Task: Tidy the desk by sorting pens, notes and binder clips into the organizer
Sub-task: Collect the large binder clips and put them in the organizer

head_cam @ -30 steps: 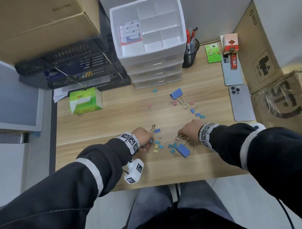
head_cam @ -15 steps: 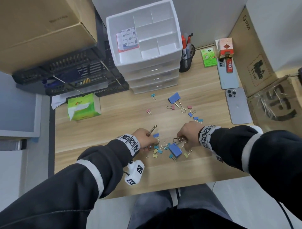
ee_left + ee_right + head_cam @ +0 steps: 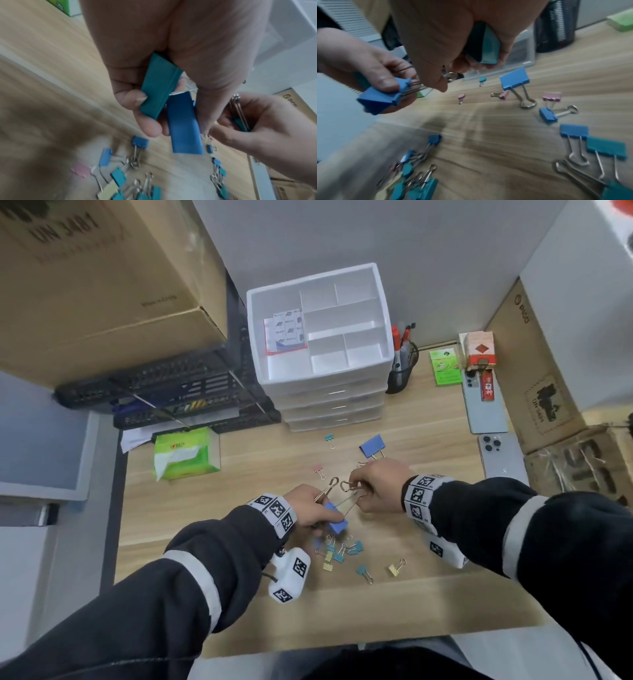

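Above the desk, my left hand (image 3: 306, 508) grips two large binder clips, a teal clip (image 3: 159, 86) and a blue clip (image 3: 337, 522). The blue one's gold wire handles point toward my right hand (image 3: 375, 489). This hand holds another teal clip (image 3: 488, 44) in its curled fingers, and its thumb meets those wire handles. Several small clips (image 3: 339, 549) lie in a pile under the hands. A large blue clip (image 3: 372, 445) and more small ones lie farther back. The white organizer (image 3: 385, 313) holds sticky notes (image 3: 284, 332) in its left compartment. Pens stand in a black mesh cup (image 3: 399, 371).
A green tissue box (image 3: 186, 453) and black stacked trays (image 3: 171, 392) are on the left under a cardboard box. Two phones (image 3: 503, 457), a green pad (image 3: 445, 366) and a red-white box (image 3: 479, 350) line the right side, with cardboard boxes beyond.
Both hands have risen off the desk and come together. The large blue clip that lay by my right hand is now in my left hand.
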Demonstrator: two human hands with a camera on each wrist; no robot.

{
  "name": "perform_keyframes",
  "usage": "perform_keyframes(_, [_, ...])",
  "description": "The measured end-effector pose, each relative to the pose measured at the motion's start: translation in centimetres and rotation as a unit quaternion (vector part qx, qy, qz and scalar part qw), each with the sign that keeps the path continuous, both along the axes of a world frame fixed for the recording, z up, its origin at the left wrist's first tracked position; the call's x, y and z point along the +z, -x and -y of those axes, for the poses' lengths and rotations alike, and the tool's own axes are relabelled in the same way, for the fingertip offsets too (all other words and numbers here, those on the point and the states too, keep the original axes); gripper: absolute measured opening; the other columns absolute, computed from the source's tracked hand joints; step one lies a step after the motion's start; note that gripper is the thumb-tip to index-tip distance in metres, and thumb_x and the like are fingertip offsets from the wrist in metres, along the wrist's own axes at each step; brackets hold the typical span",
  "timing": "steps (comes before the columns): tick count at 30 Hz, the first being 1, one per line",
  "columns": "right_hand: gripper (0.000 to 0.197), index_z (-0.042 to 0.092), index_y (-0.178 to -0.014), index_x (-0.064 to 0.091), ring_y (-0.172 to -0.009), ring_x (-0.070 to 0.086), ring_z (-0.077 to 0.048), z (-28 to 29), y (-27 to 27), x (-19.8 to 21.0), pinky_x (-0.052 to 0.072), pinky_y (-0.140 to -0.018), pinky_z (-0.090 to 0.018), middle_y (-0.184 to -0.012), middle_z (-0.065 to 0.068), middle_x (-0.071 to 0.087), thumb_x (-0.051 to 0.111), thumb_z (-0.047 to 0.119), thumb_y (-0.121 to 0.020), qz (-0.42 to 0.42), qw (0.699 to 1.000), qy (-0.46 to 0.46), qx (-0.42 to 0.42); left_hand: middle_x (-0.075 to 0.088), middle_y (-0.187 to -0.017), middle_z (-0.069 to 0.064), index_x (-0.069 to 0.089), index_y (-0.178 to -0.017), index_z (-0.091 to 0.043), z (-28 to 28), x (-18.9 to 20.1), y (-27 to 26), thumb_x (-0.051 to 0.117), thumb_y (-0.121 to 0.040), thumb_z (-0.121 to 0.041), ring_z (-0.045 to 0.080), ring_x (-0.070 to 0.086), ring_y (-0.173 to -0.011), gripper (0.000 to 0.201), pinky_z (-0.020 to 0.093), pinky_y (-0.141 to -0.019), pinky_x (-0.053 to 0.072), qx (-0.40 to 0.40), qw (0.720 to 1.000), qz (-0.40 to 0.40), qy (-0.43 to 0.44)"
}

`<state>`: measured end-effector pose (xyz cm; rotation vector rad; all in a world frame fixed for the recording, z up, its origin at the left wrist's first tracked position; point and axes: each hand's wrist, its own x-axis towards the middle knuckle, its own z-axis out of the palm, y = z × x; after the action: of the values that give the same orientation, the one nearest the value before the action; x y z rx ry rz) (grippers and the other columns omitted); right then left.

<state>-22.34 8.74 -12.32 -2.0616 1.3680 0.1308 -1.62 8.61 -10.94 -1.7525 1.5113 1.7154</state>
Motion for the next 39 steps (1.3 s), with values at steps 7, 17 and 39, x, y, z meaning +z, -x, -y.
perform_keyframes(7, [0.021,0.021,-0.101,0.059,-0.093,0.061,-0.024,3.4,2.4,-3.9,0.036,-0.074,-0.030,-0.104,0.000,0.062,0.052,0.039,-0.092,-0.118,0.985,0.050,-0.115,0.068,-0.075,0.013,0.059,-0.076,-0.012,1.7,-0.9,-2.9,0.076,-0.084,-0.014,0.022,0.062,-0.060,0.018,0.027,-0.056,0.052,0.054,0.998,0.029,0.028])
perform_keyframes(17, [0.028,0.018,-0.114,0.055,-0.089,0.063,-0.025,5.1,1.2,-5.3,0.035,-0.074,-0.031,-0.094,-0.001,0.063,0.053,0.036,-0.094,-0.241,0.965,0.006,-0.107,0.074,-0.085,0.018,0.061,-0.084,-0.009,1.7,-2.1,-3.8,0.084,-0.076,-0.018,0.033,0.075,-0.077,0.026,0.047,-0.075,0.063,0.099,0.995,0.019,0.026])
perform_keyframes(39, [0.029,0.022,-0.060,0.036,-0.055,0.044,-0.027,4.5,-0.3,1.1,0.026,-0.063,-0.026,-0.056,0.005,0.044,0.062,0.016,-0.068,0.012,0.993,0.115,0.019,0.069,-0.085,0.016,0.065,-0.091,-0.008,4.0,0.8,-4.3,0.068,-0.094,-0.024,0.023,0.064,-0.062,0.017,0.029,-0.053,0.056,0.174,0.983,0.012,0.055])
